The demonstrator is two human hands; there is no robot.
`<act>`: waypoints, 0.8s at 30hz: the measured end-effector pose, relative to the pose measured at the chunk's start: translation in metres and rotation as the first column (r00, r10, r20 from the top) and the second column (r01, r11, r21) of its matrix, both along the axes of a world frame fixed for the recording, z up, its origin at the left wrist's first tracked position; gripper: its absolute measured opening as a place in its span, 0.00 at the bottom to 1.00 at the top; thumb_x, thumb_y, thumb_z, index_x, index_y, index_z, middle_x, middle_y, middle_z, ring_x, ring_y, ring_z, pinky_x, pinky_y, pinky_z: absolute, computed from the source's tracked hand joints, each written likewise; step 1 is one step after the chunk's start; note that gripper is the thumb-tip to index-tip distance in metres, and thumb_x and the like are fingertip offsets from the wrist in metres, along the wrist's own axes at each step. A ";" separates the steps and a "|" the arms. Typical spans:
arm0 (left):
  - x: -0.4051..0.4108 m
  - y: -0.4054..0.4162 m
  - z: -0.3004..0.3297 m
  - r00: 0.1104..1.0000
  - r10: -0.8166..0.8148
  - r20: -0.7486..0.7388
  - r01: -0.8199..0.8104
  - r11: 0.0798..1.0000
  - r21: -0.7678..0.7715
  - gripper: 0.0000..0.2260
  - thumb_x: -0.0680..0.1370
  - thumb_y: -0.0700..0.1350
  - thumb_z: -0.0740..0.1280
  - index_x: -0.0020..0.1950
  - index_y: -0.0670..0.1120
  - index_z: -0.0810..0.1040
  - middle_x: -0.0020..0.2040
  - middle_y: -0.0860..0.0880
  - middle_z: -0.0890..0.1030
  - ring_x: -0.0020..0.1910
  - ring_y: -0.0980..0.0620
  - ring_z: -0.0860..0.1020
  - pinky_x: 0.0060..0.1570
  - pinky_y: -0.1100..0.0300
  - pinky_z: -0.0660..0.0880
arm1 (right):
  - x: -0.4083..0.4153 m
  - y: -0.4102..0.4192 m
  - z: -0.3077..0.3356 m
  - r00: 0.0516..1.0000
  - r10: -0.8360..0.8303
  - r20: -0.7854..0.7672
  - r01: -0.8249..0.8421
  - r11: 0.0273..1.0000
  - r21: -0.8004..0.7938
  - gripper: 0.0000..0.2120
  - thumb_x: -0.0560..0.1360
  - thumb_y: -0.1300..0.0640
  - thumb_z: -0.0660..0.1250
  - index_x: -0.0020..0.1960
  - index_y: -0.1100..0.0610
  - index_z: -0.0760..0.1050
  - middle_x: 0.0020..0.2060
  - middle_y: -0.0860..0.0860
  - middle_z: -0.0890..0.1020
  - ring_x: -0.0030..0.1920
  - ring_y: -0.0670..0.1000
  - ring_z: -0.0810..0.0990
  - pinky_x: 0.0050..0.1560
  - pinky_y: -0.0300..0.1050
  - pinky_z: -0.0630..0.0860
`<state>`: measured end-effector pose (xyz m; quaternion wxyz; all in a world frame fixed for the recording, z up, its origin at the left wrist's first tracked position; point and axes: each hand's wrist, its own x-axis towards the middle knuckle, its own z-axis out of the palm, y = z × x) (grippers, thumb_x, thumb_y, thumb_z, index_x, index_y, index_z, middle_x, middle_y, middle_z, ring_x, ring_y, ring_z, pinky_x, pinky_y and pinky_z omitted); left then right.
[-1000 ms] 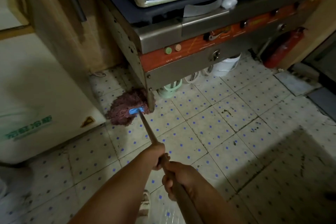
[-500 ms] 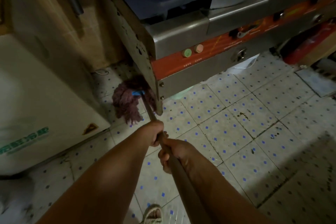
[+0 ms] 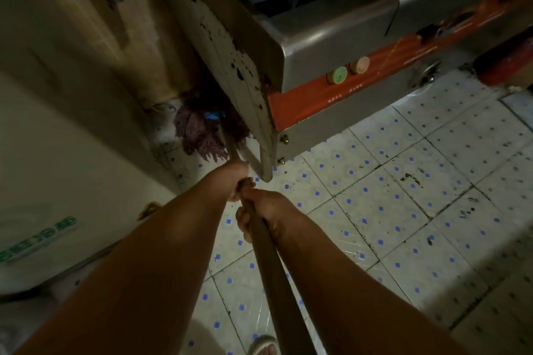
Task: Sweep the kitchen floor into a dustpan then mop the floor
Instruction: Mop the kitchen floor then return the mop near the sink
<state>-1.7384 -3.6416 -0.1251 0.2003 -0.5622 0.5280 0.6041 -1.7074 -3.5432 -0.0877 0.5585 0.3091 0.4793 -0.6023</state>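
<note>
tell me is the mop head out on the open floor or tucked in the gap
Tucked in: the mop head lies on the floor in the gap between the white freezer and the steel counter's side panel.

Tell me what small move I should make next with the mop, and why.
Probably draw the mop head back toward you. It sits deep in the dark gap between the white appliance and the metal stove, close to the wall, so there seems little room to push on. Both hands, left and right, grip the handle.
</note>
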 end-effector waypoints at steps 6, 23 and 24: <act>0.053 0.048 0.027 0.994 -0.065 0.088 0.067 0.998 -0.013 0.16 0.82 0.49 0.56 0.39 0.41 0.70 0.33 0.47 0.74 0.32 0.54 0.73 0.48 0.60 0.74 | 0.055 0.054 0.037 0.999 0.024 -0.021 -0.024 1.000 0.015 0.06 0.79 0.57 0.61 0.53 0.59 0.72 0.32 0.53 0.71 0.20 0.45 0.69 0.20 0.32 0.66; 0.286 0.263 0.101 0.994 -0.002 0.107 -0.015 0.987 0.163 0.18 0.82 0.49 0.54 0.38 0.41 0.70 0.16 0.48 0.72 0.31 0.53 0.71 0.44 0.61 0.69 | 0.273 0.273 0.126 0.989 0.139 -0.044 -0.135 0.987 0.081 0.08 0.79 0.59 0.59 0.44 0.61 0.71 0.24 0.53 0.72 0.15 0.45 0.67 0.21 0.29 0.65; 0.293 0.268 0.104 0.995 0.008 0.098 -0.025 0.985 0.171 0.17 0.82 0.48 0.54 0.37 0.42 0.70 0.17 0.48 0.73 0.32 0.53 0.71 0.45 0.61 0.68 | 0.278 0.279 0.130 0.988 0.146 -0.045 -0.143 0.987 0.080 0.08 0.80 0.59 0.59 0.43 0.61 0.71 0.24 0.53 0.72 0.15 0.45 0.67 0.21 0.29 0.65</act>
